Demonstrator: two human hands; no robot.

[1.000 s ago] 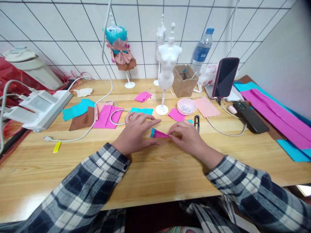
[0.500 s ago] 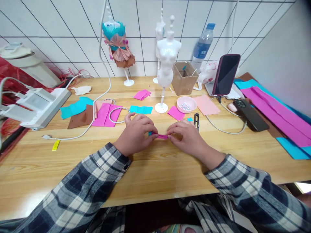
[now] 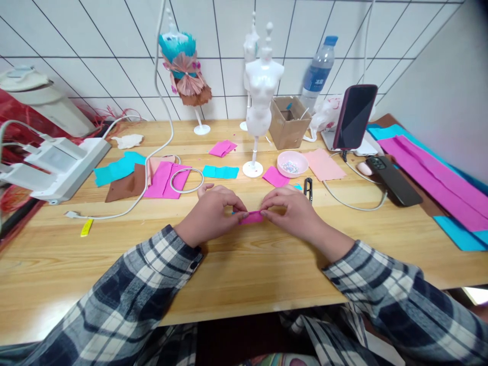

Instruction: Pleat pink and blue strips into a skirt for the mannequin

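Between my two hands a small strip of magenta crepe paper (image 3: 251,217) is stretched above the table, with a bit of turquoise showing at its left end. My left hand (image 3: 211,213) pinches the strip's left end between thumb and fingers. The right end is pinched by my right hand (image 3: 290,212). Behind my hands stands a bare white mini dress form (image 3: 261,96). A black thread snipper (image 3: 308,190) lies just beyond my right hand, near a magenta paper square (image 3: 276,177) and a pink bowl of beads (image 3: 293,164).
Cut paper lies to the left, including a brown piece (image 3: 127,184). A dressed form (image 3: 186,71) stands at the back left beside a hanging cable. A cardboard box (image 3: 290,127), a water bottle (image 3: 319,68) and phones are at the right, with long magenta paper (image 3: 434,178).
The magenta strip now shows a wider face, hanging lower between my fingers, where it looked narrow and twisted before. My hands have barely shifted.
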